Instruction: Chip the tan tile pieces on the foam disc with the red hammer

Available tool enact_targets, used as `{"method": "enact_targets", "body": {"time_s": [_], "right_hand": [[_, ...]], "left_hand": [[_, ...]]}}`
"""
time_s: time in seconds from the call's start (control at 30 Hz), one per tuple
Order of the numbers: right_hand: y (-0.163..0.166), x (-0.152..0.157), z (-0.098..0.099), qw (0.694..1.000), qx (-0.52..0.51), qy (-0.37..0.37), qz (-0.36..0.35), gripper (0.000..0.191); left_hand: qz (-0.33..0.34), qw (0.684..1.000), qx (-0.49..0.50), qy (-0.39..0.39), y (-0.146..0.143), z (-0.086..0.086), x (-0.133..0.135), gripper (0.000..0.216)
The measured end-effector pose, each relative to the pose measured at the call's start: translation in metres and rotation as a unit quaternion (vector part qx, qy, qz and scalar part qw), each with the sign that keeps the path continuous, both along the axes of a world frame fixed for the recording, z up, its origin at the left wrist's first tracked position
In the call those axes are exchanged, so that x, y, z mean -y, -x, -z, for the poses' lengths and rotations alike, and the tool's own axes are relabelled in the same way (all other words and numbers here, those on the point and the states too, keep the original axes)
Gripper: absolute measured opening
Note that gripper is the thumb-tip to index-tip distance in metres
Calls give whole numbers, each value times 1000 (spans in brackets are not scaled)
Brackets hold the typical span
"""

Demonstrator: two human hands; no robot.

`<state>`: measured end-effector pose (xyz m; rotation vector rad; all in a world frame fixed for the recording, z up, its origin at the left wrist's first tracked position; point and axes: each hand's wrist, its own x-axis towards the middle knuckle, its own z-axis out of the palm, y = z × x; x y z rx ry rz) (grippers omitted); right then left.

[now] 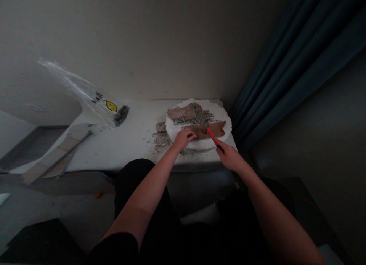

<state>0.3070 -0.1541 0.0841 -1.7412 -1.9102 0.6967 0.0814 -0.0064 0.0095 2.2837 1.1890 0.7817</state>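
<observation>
A long brown bark-like strip (200,133) lies across the white round scalloped mat (227,129) on the table. My left hand (183,138) grips the left end of this strip, fingers bent over its edge. In my right hand (228,156) is a tool with a red and black handle (212,136). Its small dark head touches or hovers just over the strip; I cannot tell which, nor what kind of tool it is. Behind the strip, a rough curved bark piece (180,113) rests beside a heap of grey-brown crumbs (204,117).
More crumbs (161,141) and a small chunk (161,127) lie left of the mat. A clear plastic bag (98,101) with dark bits stands on the white table (128,143). Long flat boards (57,152) overhang its left end. A blue curtain (274,66) hangs at right.
</observation>
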Motion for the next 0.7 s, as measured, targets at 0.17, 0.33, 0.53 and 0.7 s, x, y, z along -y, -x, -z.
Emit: {"method": "enact_targets", "body": {"time_s": [0.17, 0.33, 0.53, 0.7], "right_hand": [[1, 4, -4, 1000, -18, -3, 10, 58], [10, 18, -20, 995, -93, -23, 0, 59], [27, 27, -27, 996, -90, -18, -14, 57], [29, 33, -26, 998, -62, -27, -7, 58]], "left_hand": [[5, 1000, -27, -11, 1, -1, 2, 22], [-2, 999, -47, -13, 0, 3, 1, 26], [-17, 1000, -23, 13, -2, 2, 3, 26], [-8, 1000, -25, 9, -3, 1, 2, 24]]}}
